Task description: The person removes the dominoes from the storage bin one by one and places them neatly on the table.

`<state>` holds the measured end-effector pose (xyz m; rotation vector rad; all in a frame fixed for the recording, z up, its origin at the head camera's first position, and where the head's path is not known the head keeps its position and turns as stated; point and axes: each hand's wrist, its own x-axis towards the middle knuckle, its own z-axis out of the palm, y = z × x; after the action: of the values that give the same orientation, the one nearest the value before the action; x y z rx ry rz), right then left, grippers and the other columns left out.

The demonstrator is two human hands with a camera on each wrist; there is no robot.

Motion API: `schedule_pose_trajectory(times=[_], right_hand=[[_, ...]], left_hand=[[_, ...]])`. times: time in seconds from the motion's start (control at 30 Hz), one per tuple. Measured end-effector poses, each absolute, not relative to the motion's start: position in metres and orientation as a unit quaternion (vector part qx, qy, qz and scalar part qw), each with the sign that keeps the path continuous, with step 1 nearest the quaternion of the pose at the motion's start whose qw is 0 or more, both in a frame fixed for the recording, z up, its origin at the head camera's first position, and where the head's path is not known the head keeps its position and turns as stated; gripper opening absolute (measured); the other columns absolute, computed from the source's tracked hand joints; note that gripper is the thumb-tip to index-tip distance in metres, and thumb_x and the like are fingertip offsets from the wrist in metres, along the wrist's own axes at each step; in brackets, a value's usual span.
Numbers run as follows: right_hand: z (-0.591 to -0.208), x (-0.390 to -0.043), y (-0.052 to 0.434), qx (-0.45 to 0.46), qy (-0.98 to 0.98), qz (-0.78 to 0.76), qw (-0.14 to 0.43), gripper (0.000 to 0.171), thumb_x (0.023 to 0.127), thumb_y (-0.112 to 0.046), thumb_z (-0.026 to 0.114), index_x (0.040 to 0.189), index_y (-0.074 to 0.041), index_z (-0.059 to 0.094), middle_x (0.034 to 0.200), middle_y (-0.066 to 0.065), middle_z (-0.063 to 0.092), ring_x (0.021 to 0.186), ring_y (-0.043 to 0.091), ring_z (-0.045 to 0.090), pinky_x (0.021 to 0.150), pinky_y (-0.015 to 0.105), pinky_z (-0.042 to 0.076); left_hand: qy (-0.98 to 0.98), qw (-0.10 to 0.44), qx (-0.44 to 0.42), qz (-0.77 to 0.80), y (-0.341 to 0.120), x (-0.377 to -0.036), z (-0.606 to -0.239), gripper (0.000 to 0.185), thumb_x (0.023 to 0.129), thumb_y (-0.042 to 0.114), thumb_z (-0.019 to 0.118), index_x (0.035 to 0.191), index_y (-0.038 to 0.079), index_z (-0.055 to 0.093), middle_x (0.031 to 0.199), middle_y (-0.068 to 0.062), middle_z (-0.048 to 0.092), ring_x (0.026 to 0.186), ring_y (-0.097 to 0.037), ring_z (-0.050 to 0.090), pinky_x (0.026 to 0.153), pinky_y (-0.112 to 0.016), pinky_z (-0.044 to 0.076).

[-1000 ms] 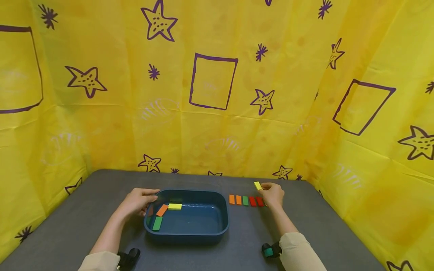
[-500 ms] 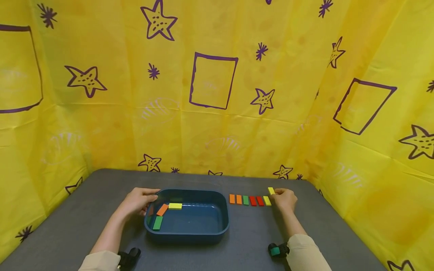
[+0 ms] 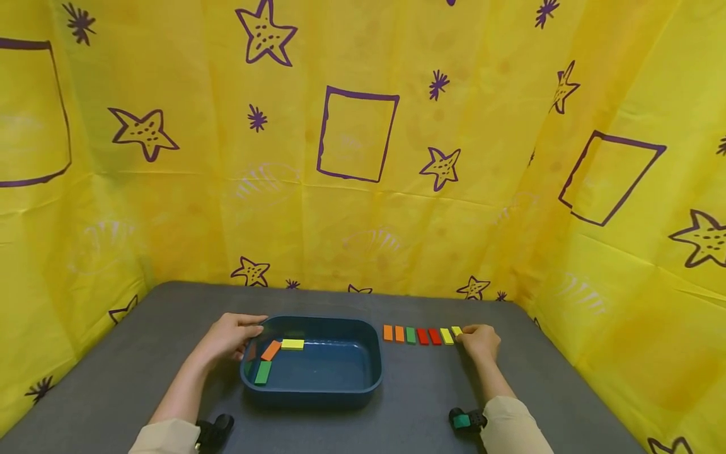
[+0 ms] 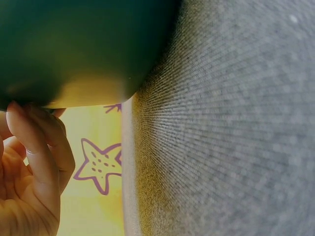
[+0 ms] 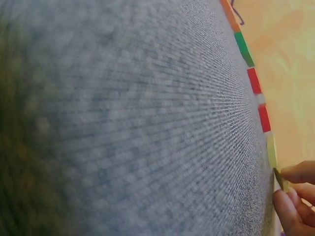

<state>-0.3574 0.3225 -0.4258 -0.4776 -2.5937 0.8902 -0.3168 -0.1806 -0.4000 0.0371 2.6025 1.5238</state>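
Note:
My left hand (image 3: 225, 337) grips the left end of a dark blue plastic box (image 3: 312, 399), thumb at its rim. The left wrist view shows curled fingers (image 4: 37, 152) against the box's wall. Inside, at the left, lie a yellow block (image 3: 292, 344), an orange block (image 3: 271, 350) and a green block (image 3: 263, 372). Right of the box, flat domino-shaped blocks stand in a spaced row, from an orange block (image 3: 388, 333) to a yellow block (image 3: 447, 337). At the row's right end my right hand (image 3: 481, 344) pinches another yellow block (image 3: 456, 330), down at table level.
Within the row are another orange block (image 3: 399, 334), a green block (image 3: 411, 335) and two red blocks, one red block (image 3: 422, 337) beside the other. A yellow curtain (image 3: 363, 239) with purple drawings surrounds the grey table (image 3: 408, 410) at the back and sides.
My right hand has carried the yellow block rightward, past the other yellow block, then lowered it to the row's right end. My left hand and the box have stayed in place.

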Motion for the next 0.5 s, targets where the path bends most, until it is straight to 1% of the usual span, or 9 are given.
schedule_pose_trajectory(times=[0.33, 0.5], right_hand=[[-0.4242, -0.3566, 0.3235, -0.172, -0.922, 0.303, 0.171, 0.031, 0.073, -0.015, 0.071, 0.099, 0.002, 0.077, 0.109, 0.024, 0.072, 0.104, 0.051, 0.061, 0.089, 0.055, 0.048], [-0.4250, -0.3562, 0.3230, -0.179, -0.924, 0.295, 0.164, 0.032, 0.071, -0.015, 0.072, 0.098, 0.000, 0.077, 0.109, 0.025, 0.071, 0.102, 0.052, 0.061, 0.089, 0.055, 0.050]], left_hand=[[0.859, 0.066, 0.012, 0.507, -0.1794, -0.3167, -0.3986, 0.046, 0.099, 0.018, 0.056, 0.142, 0.003, 0.052, 0.055, 0.002, 0.033, 0.047, -0.012, 0.035, 0.048, -0.024, 0.041], [0.861, 0.060, 0.013, 0.505, -0.1796, -0.3163, -0.3991, 0.045, 0.098, 0.018, 0.056, 0.141, 0.003, 0.053, 0.055, 0.003, 0.033, 0.046, -0.012, 0.035, 0.049, -0.024, 0.043]])
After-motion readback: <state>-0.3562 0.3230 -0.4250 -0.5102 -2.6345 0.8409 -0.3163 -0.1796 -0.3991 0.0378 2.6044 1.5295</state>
